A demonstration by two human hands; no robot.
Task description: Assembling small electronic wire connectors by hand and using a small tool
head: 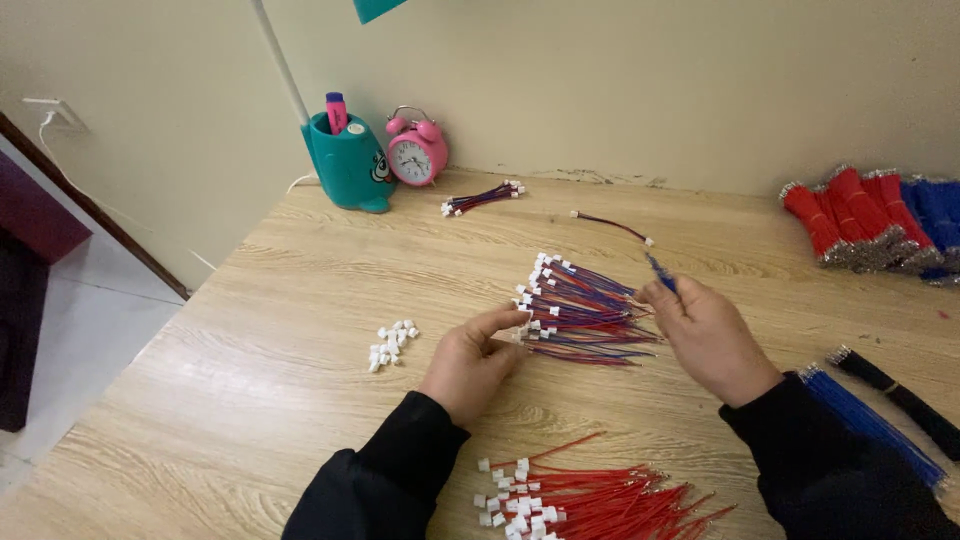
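While left hand (pixel 470 360) pinches white connector at edge of finished red-blue wire pile (pixel 585 310) between hands, right hand (pixel 708 335) grips blue wire (pixel 661 273). Done: pile, small bundle (pixel 482 198) beyond. Left: loose connectors (pixel 392 343) beside left hand, red wires (pixel 590 500) nearer body on tabletop (pixel 300 300).

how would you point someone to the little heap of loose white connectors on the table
Start at the teal lamp base by the wall and come straight toward the near edge of the wooden table. The loose white connectors lie left of the left hand, the only ones without wires.
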